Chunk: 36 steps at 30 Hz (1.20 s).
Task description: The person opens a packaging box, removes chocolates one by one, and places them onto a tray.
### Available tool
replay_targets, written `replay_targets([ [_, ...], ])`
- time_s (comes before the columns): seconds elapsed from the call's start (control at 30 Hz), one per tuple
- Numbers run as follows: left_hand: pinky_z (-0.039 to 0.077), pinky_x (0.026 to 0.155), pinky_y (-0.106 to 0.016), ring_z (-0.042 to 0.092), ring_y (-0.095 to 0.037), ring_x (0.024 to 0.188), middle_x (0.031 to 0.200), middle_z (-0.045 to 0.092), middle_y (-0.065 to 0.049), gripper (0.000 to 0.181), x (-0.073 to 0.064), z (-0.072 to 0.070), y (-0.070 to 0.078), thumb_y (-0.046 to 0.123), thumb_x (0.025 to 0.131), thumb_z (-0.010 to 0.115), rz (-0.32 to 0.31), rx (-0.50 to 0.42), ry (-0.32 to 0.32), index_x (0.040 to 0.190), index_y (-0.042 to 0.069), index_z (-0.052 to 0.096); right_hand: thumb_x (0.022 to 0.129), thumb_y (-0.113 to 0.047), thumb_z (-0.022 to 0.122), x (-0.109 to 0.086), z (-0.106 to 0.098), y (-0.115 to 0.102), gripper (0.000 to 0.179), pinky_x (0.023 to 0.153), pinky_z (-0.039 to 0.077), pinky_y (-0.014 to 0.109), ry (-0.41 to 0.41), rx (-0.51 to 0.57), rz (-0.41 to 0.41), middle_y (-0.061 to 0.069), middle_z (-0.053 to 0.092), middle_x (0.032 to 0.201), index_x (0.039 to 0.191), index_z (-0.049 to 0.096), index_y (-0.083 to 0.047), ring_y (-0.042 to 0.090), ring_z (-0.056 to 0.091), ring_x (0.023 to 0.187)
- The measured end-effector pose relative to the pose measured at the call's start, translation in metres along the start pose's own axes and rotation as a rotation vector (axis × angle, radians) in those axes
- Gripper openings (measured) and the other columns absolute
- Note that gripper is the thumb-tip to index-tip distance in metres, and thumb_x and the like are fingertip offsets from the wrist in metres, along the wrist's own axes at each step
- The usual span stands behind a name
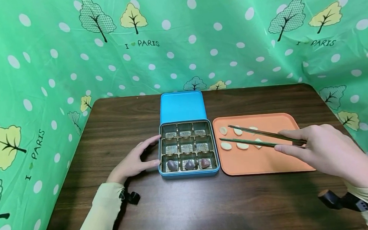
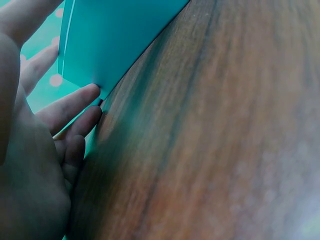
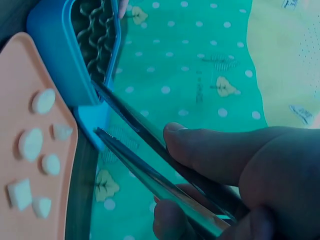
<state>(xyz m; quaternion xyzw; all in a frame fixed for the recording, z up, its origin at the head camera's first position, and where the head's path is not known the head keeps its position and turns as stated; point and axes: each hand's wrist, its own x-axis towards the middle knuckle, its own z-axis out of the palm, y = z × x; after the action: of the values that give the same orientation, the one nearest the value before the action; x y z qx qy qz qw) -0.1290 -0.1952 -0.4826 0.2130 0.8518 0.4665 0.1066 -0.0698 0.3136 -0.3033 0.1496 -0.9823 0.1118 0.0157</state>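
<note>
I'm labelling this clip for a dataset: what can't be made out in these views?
- Chocolates in the blue tin: too small in the head view to tell their shapes.
- White pieces on the orange tray: tongs cross some.
- Left hand: its contact with the tin is blurred in the left wrist view.
- Right hand: cut off in the right wrist view.

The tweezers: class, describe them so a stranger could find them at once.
Start at the orange tray right of the blue tin. Above its pale pieces hover the tweezers, pinched in the right hand. They are the only long, thin metal thing, with two prongs spread apart.
</note>
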Motion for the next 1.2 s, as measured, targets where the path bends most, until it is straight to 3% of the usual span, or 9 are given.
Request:
replay_targets([
  [0.23, 0.028, 0.119, -0.063, 0.038, -0.028, 0.149, 0.164, 0.041, 0.002, 0.082, 0.000, 0.000, 0.000, 0.033, 0.094, 0.082, 0.017, 0.008, 0.004, 0.163, 0.037, 0.038, 0.095, -0.046, 0.078, 0.009, 0.002, -0.020, 0.042, 0.042, 0.028, 0.027, -0.037, 0.036, -0.068, -0.014, 0.042, 0.056, 0.128, 0.078, -0.020, 0.003, 0.035, 0.047],
  [0.5, 0.029, 0.118, -0.063, 0.040, -0.029, 0.148, 0.164, 0.041, 0.002, 0.081, 0.000, 0.000, 0.000, 0.032, 0.094, 0.081, 0.046, 0.017, 0.009, 0.163, 0.035, 0.038, 0.095, -0.048, 0.077, 0.021, 0.005, -0.048, 0.047, 0.042, 0.030, 0.025, -0.078, 0.142, -0.137, -0.017, 0.064, 0.070, 0.132, 0.076, -0.020, 0.002, 0.032, 0.044],
  [0.6, 0.029, 0.118, -0.062, 0.039, -0.028, 0.148, 0.165, 0.041, 0.003, 0.081, 0.000, 0.001, 0.001, 0.031, 0.094, 0.081, 0.048, 0.013, 0.011, 0.163, 0.035, 0.038, 0.094, -0.045, 0.079, 0.025, 0.009, -0.060, 0.044, 0.043, 0.030, 0.024, -0.061, 0.166, -0.207, -0.020, 0.060, 0.065, 0.129, 0.078, -0.019, -0.001, 0.030, 0.042],
  [0.73, 0.029, 0.119, -0.062, 0.038, -0.028, 0.149, 0.165, 0.041, 0.003, 0.081, -0.001, 0.001, 0.002, 0.031, 0.094, 0.081, 0.045, 0.009, 0.010, 0.163, 0.036, 0.038, 0.096, -0.047, 0.076, 0.029, 0.014, -0.074, 0.043, 0.042, 0.027, 0.023, -0.090, 0.174, -0.260, -0.024, 0.037, 0.049, 0.129, 0.078, -0.020, -0.004, 0.026, 0.040],
  [0.83, 0.029, 0.119, -0.062, 0.038, -0.027, 0.150, 0.165, 0.041, 0.003, 0.082, -0.002, 0.002, 0.001, 0.033, 0.094, 0.082, 0.033, 0.008, 0.008, 0.163, 0.036, 0.038, 0.097, -0.050, 0.073, 0.032, 0.017, -0.084, 0.043, 0.045, 0.031, 0.025, -0.138, 0.170, -0.276, -0.025, 0.038, 0.049, 0.128, 0.078, -0.021, -0.004, 0.029, 0.040],
  [0.93, 0.030, 0.119, -0.062, 0.039, -0.028, 0.149, 0.165, 0.041, 0.003, 0.082, -0.002, 0.002, 0.001, 0.034, 0.094, 0.082, 0.028, 0.009, 0.009, 0.163, 0.036, 0.038, 0.098, -0.049, 0.073, 0.036, 0.021, -0.091, 0.040, 0.062, 0.049, 0.033, -0.153, 0.137, -0.323, -0.027, 0.044, 0.053, 0.126, 0.079, -0.022, -0.006, 0.035, 0.042],
  [1.03, 0.030, 0.118, -0.061, 0.039, -0.028, 0.148, 0.164, 0.042, 0.002, 0.082, -0.001, 0.001, 0.002, 0.033, 0.093, 0.082, 0.032, 0.011, 0.013, 0.163, 0.036, 0.038, 0.097, -0.048, 0.074, 0.039, 0.024, -0.098, 0.037, 0.076, 0.048, 0.039, -0.144, 0.107, -0.357, -0.028, 0.057, 0.062, 0.122, 0.081, -0.023, -0.009, 0.041, 0.046],
  [1.07, 0.030, 0.119, -0.061, 0.040, -0.028, 0.148, 0.164, 0.042, 0.002, 0.082, -0.001, 0.001, 0.002, 0.033, 0.093, 0.082, 0.034, 0.011, 0.015, 0.163, 0.035, 0.038, 0.097, -0.048, 0.074, 0.040, 0.024, -0.100, 0.036, 0.076, 0.046, 0.040, -0.142, 0.100, -0.363, -0.026, 0.064, 0.068, 0.121, 0.081, -0.023, -0.009, 0.041, 0.047],
  [1.2, 0.030, 0.119, -0.061, 0.039, -0.028, 0.148, 0.164, 0.042, 0.002, 0.082, 0.000, 0.000, 0.003, 0.033, 0.093, 0.082, 0.027, 0.009, 0.014, 0.163, 0.036, 0.038, 0.097, -0.049, 0.074, 0.043, 0.026, -0.106, 0.035, 0.061, 0.032, 0.032, -0.158, 0.103, -0.363, -0.022, 0.069, 0.077, 0.121, 0.081, -0.024, -0.009, 0.043, 0.049],
])
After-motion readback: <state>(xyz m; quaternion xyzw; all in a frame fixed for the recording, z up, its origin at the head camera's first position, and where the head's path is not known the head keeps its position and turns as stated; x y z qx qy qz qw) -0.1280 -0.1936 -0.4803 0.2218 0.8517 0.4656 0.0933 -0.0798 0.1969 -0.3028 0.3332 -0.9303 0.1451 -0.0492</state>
